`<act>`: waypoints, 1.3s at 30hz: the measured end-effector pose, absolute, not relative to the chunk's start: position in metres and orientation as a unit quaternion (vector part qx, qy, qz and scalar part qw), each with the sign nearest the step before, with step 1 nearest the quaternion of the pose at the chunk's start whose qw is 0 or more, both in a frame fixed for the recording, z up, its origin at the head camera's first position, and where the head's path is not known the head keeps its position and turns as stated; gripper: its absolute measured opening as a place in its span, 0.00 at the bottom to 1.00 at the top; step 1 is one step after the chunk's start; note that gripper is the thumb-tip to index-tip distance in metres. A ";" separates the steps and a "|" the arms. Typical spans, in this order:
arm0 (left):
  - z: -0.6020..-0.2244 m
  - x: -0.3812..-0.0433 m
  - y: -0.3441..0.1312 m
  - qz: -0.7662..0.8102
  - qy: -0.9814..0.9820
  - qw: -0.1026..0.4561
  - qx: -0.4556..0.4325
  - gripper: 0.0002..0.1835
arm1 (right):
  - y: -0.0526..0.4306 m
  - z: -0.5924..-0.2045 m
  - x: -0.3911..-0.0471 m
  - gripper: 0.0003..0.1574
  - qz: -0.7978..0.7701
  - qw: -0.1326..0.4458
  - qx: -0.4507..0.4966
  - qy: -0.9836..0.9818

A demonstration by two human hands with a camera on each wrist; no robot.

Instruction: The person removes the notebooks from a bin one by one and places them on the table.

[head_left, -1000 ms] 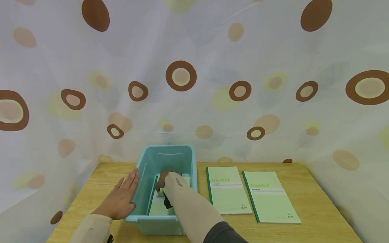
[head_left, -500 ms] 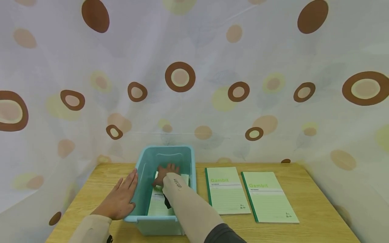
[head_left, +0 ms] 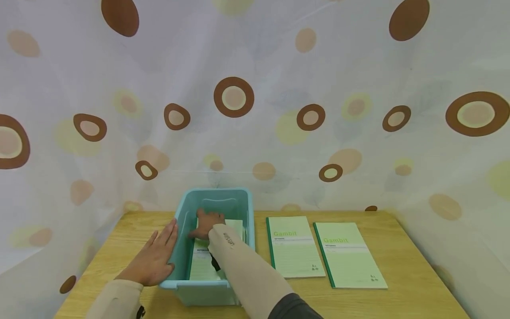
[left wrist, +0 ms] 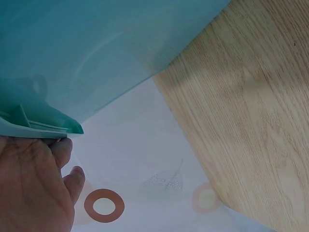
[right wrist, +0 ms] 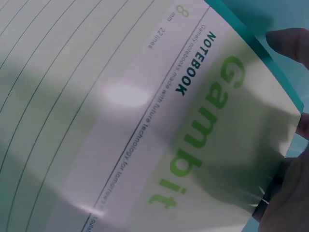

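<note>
Inside a light-blue plastic bin (head_left: 207, 293) lies a pale green notebook (head_left: 200, 265) with a green spine, marked "Gambit". My right hand (head_left: 208, 225) reaches over its far end, fingers spread. The right wrist view shows the thumb (right wrist: 292, 44) beside the spine, apart from it, and other fingers (right wrist: 289, 200) right at the notebook's top edge. My forearm hides part of the notebook. On the bin's left rim rests my left hand (head_left: 153, 261), fingers straight; in the left wrist view its palm (left wrist: 34, 186) is below the rim (left wrist: 36, 133).
Two more Gambit notebooks, one nearer (head_left: 295, 248) and one farther right (head_left: 350, 257), lie face up on the wooden table (head_left: 414, 283). A white curtain (head_left: 263, 53) with brown and yellow spots hangs behind and at both sides.
My right hand has moved left and slightly farther back in the bin, from over the notebook toward its upper left corner, and its fingers have spread. The left hand stays on the rim.
</note>
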State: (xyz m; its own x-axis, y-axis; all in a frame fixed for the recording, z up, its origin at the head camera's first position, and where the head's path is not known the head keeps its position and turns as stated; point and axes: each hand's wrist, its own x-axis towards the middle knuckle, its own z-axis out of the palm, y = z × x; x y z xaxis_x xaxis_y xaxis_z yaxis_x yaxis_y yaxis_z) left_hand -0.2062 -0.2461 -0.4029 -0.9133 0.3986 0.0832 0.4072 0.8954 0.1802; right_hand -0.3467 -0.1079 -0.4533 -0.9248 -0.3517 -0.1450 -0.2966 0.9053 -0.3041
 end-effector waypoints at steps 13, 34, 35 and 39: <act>-0.402 -0.206 -0.246 -0.102 -0.974 0.021 -0.202 0.42 | -0.111 -0.451 -0.341 0.50 -0.079 0.089 -0.172 0.978; -0.397 -0.205 -0.243 -0.105 -0.975 -0.007 -0.198 0.42 | -0.112 -0.449 -0.340 0.43 -0.072 0.049 -0.176 0.981; -0.397 -0.205 -0.243 -0.104 -0.975 -0.008 -0.198 0.42 | -0.113 -0.448 -0.340 0.43 -0.071 0.046 -0.176 0.981; -0.396 -0.205 -0.242 -0.103 -0.975 -0.011 -0.194 0.43 | -0.115 -0.447 -0.340 0.42 -0.069 0.038 -0.173 0.982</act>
